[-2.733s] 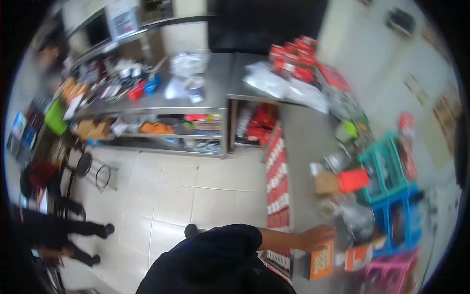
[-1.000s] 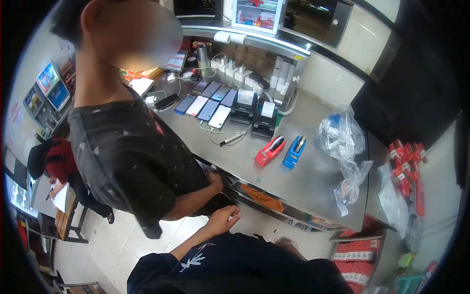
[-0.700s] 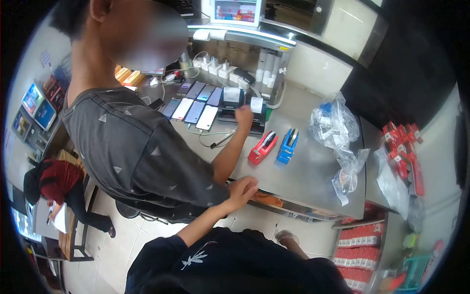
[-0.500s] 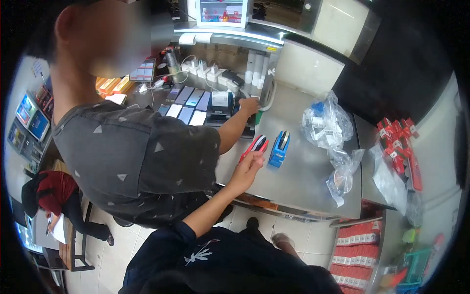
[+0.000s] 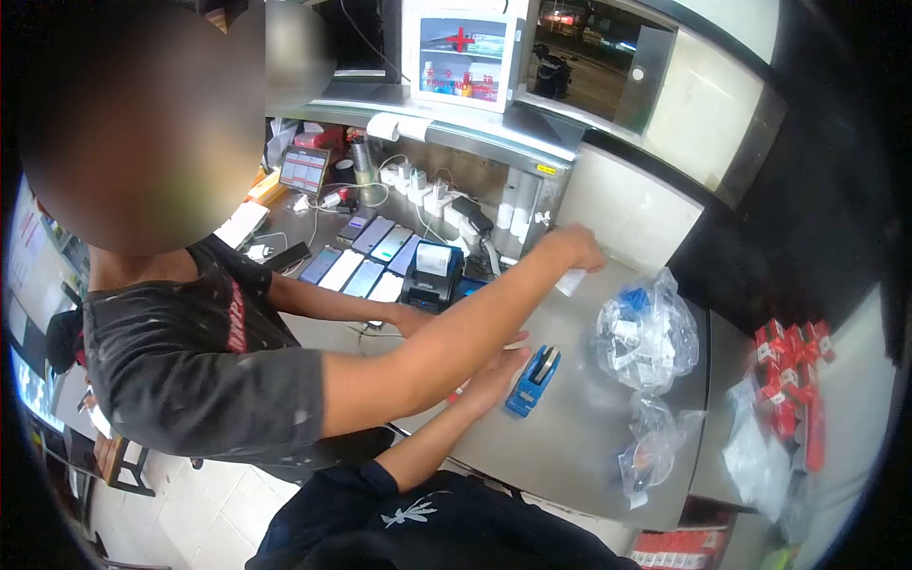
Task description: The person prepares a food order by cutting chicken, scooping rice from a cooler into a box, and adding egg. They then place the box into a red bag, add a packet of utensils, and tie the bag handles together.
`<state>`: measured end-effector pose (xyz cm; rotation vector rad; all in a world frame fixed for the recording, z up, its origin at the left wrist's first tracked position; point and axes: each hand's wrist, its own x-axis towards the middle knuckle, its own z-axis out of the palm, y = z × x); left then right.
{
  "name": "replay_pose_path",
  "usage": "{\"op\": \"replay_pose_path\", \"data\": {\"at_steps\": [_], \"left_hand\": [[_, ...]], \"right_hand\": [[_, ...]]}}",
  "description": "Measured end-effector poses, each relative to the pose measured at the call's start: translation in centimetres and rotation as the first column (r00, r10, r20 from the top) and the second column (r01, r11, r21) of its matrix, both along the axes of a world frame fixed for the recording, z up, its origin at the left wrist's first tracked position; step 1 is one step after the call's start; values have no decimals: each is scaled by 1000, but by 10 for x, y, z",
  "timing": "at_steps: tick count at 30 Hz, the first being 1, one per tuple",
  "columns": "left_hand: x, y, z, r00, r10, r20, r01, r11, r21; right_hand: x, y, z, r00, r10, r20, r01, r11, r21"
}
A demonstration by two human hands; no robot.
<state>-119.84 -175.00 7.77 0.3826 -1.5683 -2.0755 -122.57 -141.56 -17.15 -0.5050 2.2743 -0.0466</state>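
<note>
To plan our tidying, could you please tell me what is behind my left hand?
A sliver of something red shows by your left hand; that hand and the co-worker's arm hide the rest.

Phones [image 5: 364, 279] in two rows on desk [image 5: 584, 451], printer [image 5: 429, 283] just right of them, plugs [image 5: 427, 195] behind. Tablet [image 5: 304, 170] back left. Tape dispenser [image 5: 532, 382] front-right of printer. Large bag [image 5: 646, 337] right of dispenser, small bag [image 5: 651, 454] before it. First-aid box [image 5: 463, 55] behind, on ledge [image 5: 537, 136].
</note>
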Motion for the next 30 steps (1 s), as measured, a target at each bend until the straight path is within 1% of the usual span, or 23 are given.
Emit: {"op": "replay_pose_path", "data": {"at_steps": [1,2,3,5,6,8,10,12,14,15,16,17,18,19,20,21,23,25,26,27,28,29,30], "left_hand": [[-5,-6,-10,998,68,10,-66,987,-149],[-11,-14,-22,997,75,8,-73,986,-148],[-15,-24,-33,989,147,-4,-147,988,-47],[-12,-42,-52,974,225,-3,-224,973,51],[-7,-52,-58,968,233,91,-228,971,-68],[-8,-68,-62,951,255,175,-221,956,-193],[-13,-83,-67,993,105,61,-111,986,122],[-12,-87,-65,996,-9,-86,44,907,418],[-4,-81,-58,986,-35,-163,120,828,547],[8,-64,-18,958,-53,-282,217,776,592],[15,-57,4,915,-60,-398,316,720,618],[19,-59,3,918,-48,-394,303,726,617],[23,-60,1,820,-197,-537,539,581,609],[28,-60,-2,670,-309,-675,737,391,552],[32,-58,-3,674,-305,-673,732,395,555],[38,-54,-4,843,-343,-415,526,691,497],[47,-46,-1,953,-272,-133,301,896,327],[54,-33,40,936,-225,-270,347,717,605],[55,-26,45,917,-168,-361,364,722,588],[51,-17,36,917,-175,-359,370,710,599],[43,-7,20,986,46,-162,34,889,457],[39,-2,2,955,297,-14,-287,932,220],[43,-10,-8,964,192,184,-250,887,388]], "right_hand": [[-9,0,1,1000,10,-1,-10,1000,-5],[-17,-1,2,1000,18,1,-18,1000,-12],[-24,-1,3,1000,27,0,-27,999,-19],[-37,-3,5,999,39,4,-39,999,-25],[-42,-4,7,999,44,6,-44,999,-31],[-52,-6,8,999,50,8,-50,998,-33],[-61,-7,10,998,57,12,-56,998,-34],[-66,-7,12,998,60,20,-60,998,-32],[-69,-6,13,997,66,26,-65,997,-28],[-71,-7,13,997,70,30,-70,997,-26],[-73,-7,14,997,76,29,-75,997,-23],[-75,-8,15,996,80,30,-79,997,-19],[-76,-7,16,996,84,33,-84,996,-16],[-76,-7,16,995,91,35,-90,996,-13],[-78,-5,18,995,97,39,-97,995,-12],[-79,-2,18,994,106,41,-105,994,-9],[-78,8,20,992,117,50,-117,993,-1],[-76,21,23,989,130,64,-131,991,4],[-74,29,24,987,141,72,-142,990,9],[-72,38,25,984,156,85,-158,987,16],[-69,47,25,981,167,99,-170,985,20],[-65,58,25,976,182,119,-186,982,27],[-60,67,26,969,199,145,-206,978,31]]}}
